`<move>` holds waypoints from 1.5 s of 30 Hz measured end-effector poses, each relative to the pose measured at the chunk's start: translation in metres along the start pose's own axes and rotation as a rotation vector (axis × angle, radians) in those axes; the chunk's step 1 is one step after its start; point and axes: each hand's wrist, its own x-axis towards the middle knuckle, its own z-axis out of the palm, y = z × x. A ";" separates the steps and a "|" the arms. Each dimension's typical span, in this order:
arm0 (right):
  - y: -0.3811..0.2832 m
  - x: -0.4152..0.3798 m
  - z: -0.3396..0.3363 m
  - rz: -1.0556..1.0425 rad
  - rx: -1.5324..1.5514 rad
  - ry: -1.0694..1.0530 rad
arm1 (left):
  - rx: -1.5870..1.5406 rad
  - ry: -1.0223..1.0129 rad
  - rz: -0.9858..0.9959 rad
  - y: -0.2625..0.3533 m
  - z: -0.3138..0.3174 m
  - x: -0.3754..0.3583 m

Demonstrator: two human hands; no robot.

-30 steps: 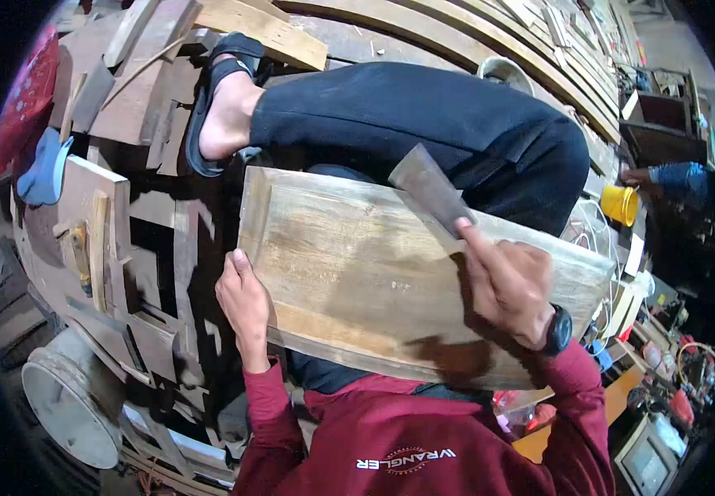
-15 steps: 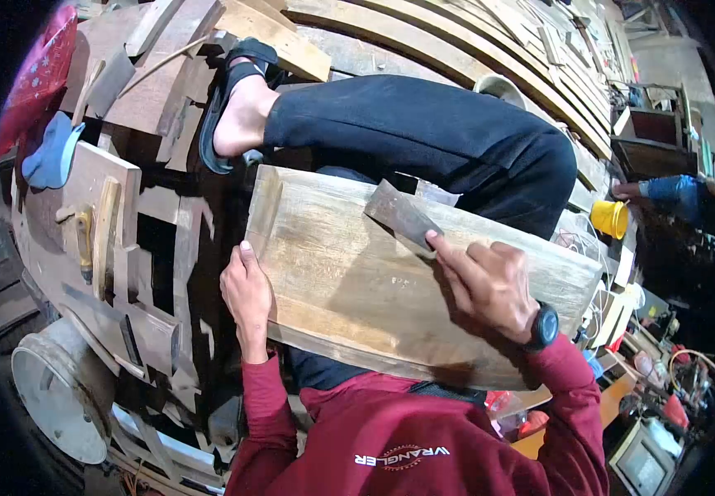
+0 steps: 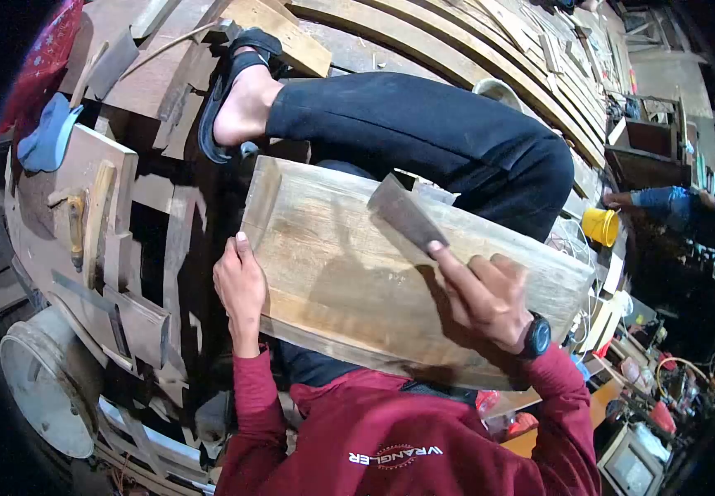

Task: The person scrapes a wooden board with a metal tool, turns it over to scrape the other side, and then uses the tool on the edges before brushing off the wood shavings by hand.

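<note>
A wide wooden panel point(image 3: 341, 273) with a raised strip along its left end lies across my lap. My left hand point(image 3: 240, 285) grips the panel's left edge, thumb on top and fingers down its side. In my right hand point(image 3: 489, 302) is a scraper point(image 3: 407, 217) with a broad flat metal blade. My index finger lies along the blade, and the other fingers wrap round the handle, which they hide. The blade overlaps the panel's far part and casts a shadow on the wood.
My bent leg point(image 3: 423, 124) lies beyond the panel. On the left bench are a yellow-handled tool point(image 3: 76, 231), a blue cloth point(image 3: 50, 136) and a white bucket point(image 3: 47, 388). Long planks point(image 3: 407, 41) lie at the top. A yellow bucket point(image 3: 599, 226) and another person's leg point(image 3: 663, 198) are at right.
The scraper blade has turned to a steeper slant, its free end shifting slightly right over the panel. My left hand keeps its hold on the edge. The whole view has shifted a little.
</note>
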 end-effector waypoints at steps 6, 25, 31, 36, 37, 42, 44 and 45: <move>0.010 0.006 0.005 0.082 0.010 0.054 | -0.019 -0.010 -0.023 0.005 -0.003 -0.002; 0.010 0.005 -0.007 -0.161 0.030 -0.025 | -0.007 0.007 -0.006 -0.002 0.001 0.003; 0.022 0.006 0.004 0.041 -0.076 0.123 | 0.007 -0.029 -0.020 -0.003 0.000 0.001; 0.009 0.002 0.009 0.014 -0.028 -0.083 | -0.015 -0.016 0.014 -0.005 0.003 0.002; 0.009 0.002 0.005 0.023 -0.068 -0.084 | -0.008 -0.014 0.025 -0.007 0.005 0.003; 0.003 -0.001 -0.003 -0.054 -0.006 0.018 | 0.001 -0.007 0.017 -0.004 0.000 0.002; -0.006 -0.002 0.004 -0.042 -0.081 -0.077 | -0.022 -0.021 -0.014 0.000 0.000 0.001; 0.004 0.000 0.012 -0.036 -0.079 -0.058 | -0.031 -0.028 -0.027 0.001 -0.001 0.001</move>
